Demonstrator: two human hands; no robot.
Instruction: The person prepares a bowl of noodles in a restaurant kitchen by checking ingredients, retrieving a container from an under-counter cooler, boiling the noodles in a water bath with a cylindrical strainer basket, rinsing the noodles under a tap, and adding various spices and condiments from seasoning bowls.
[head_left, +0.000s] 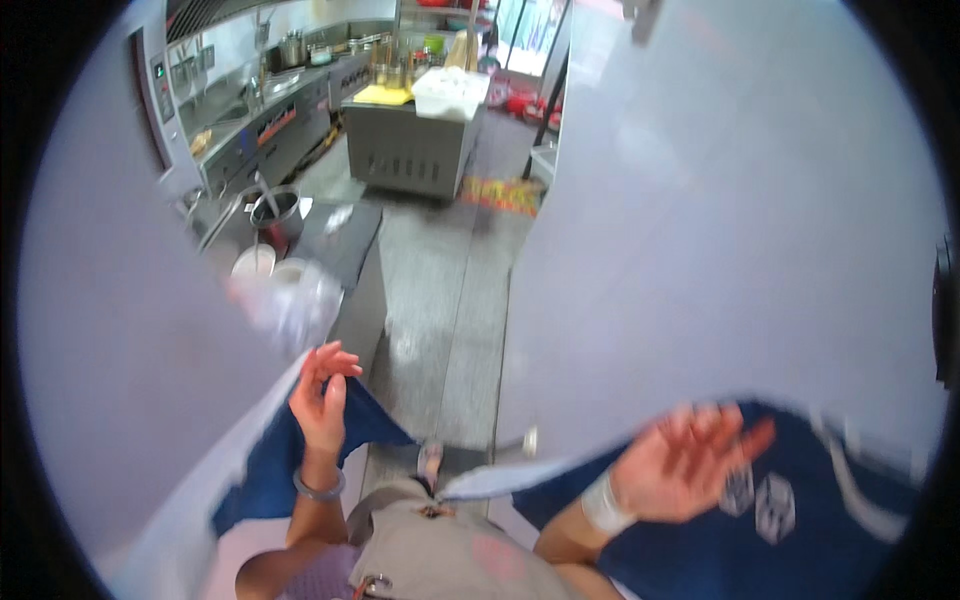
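A dark blue cloth door curtain parts in front of me. Its left panel (262, 469) hangs beside and behind my left hand (322, 405), which is raised with the fingers apart and a bangle (319, 486) on the wrist. Against the right panel (675, 551), printed with pale marks, lies my right hand (679, 465), palm up and slightly blurred. A white band (604, 506) wraps that wrist. Neither hand holds anything; whether the left one touches the cloth I cannot tell. Below, a beige apron (450, 555) covers my front.
Pale walls (712, 262) flank a passage with a grey floor (442, 300). At left, a counter (349, 247) bears a metal pot (276, 206) and a plastic bag (300, 304). Farther off stands a steel island (405, 150) with a white bin (450, 94). A mat (499, 193) lies beside it.
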